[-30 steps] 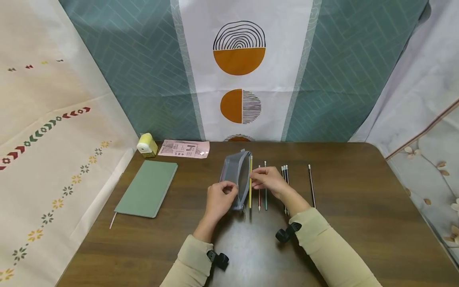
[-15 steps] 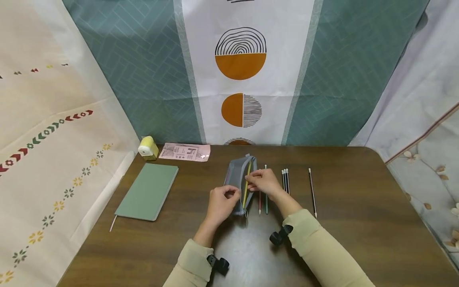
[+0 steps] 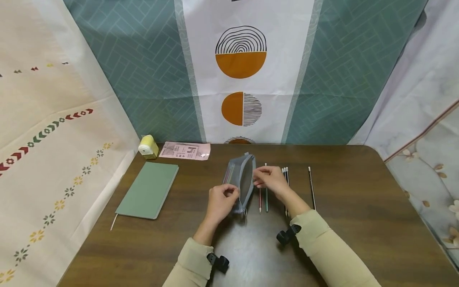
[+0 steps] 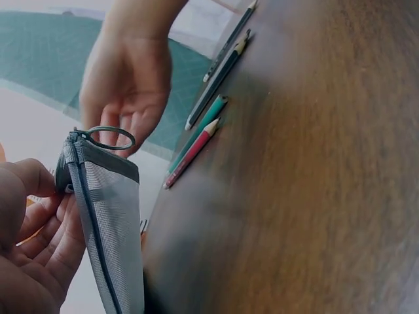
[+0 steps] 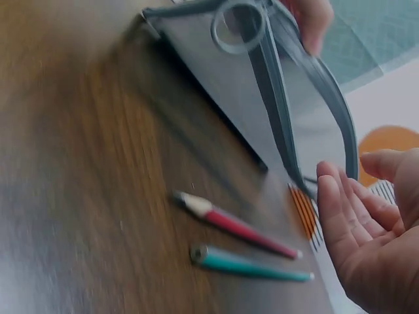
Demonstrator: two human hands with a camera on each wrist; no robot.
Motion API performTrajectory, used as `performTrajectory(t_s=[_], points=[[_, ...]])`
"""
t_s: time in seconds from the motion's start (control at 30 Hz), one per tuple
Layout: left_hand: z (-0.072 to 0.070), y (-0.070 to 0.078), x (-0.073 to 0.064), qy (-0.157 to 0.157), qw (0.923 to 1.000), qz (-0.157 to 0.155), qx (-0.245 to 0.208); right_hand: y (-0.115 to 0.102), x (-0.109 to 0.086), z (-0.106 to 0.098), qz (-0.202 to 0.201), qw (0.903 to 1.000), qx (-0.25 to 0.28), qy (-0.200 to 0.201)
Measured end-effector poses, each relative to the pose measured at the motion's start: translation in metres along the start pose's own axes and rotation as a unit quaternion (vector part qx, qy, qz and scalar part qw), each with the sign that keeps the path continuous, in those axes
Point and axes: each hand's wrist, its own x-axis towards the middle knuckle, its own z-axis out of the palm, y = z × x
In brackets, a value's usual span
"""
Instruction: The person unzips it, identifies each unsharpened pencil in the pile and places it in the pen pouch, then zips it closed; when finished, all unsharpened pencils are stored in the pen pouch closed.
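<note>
A grey mesh zip pencil case (image 3: pixel 233 171) stands unzipped in the middle of the table, a ring on its near end. My left hand (image 3: pixel 220 201) pinches the case's left rim between thumb and fingers. At the opposite rim is my right hand (image 3: pixel 270 181); in the right wrist view its fingers (image 5: pixel 337 209) are extended, the thumb apart, nothing held. A red pencil (image 5: pixel 242 229) and a green pencil (image 5: pixel 255 265) lie side by side to the right of the case. Coloured lines show faintly through the mesh; the yellow pencil itself is out of sight.
Several black pencils (image 3: pixel 285 173) lie together beyond the right hand, partly hidden by it. Farther right is a single dark pencil (image 3: pixel 311 185). On the left are a green notebook (image 3: pixel 148 191), a yellow-and-white small object (image 3: pixel 148 146) and a pink printed packet (image 3: pixel 184 151).
My right hand has lowered the yellow pencil into the pencil case, let it go and drawn back right to the rim. The left hand keeps its pinch on the case.
</note>
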Motion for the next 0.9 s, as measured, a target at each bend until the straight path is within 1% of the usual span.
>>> performTrajectory(t_s=[0.1, 0.23, 0.47, 0.63, 0.73, 0.9], points=[[-0.001, -0.001, 0.001, 0.004, 1.0000, -0.001, 0.003, 0.003, 0.000, -0.010, 0.000, 0.9998, 0.007, 0.020], [-0.003, -0.001, 0.001, 0.005, 0.9999, -0.009, 0.009, 0.006, -0.001, -0.020, 0.009, 0.9994, 0.001, 0.032], [-0.005, -0.001, 0.000, 0.004, 0.9999, -0.009, 0.003, 0.010, -0.006, -0.032, 0.018, 0.9958, -0.076, 0.047], [-0.006, -0.001, -0.001, 0.003, 0.9998, -0.018, 0.003, 0.017, -0.005, -0.033, -0.004, 0.9918, -0.111, 0.064], [-0.006, -0.002, -0.001, 0.003, 0.9998, -0.018, 0.001, 0.019, -0.005, -0.032, -0.016, 0.9870, -0.141, 0.076], [-0.006, -0.003, 0.000, 0.004, 0.9999, -0.014, -0.005, 0.023, -0.003, -0.032, -0.019, 0.9773, -0.192, 0.088]])
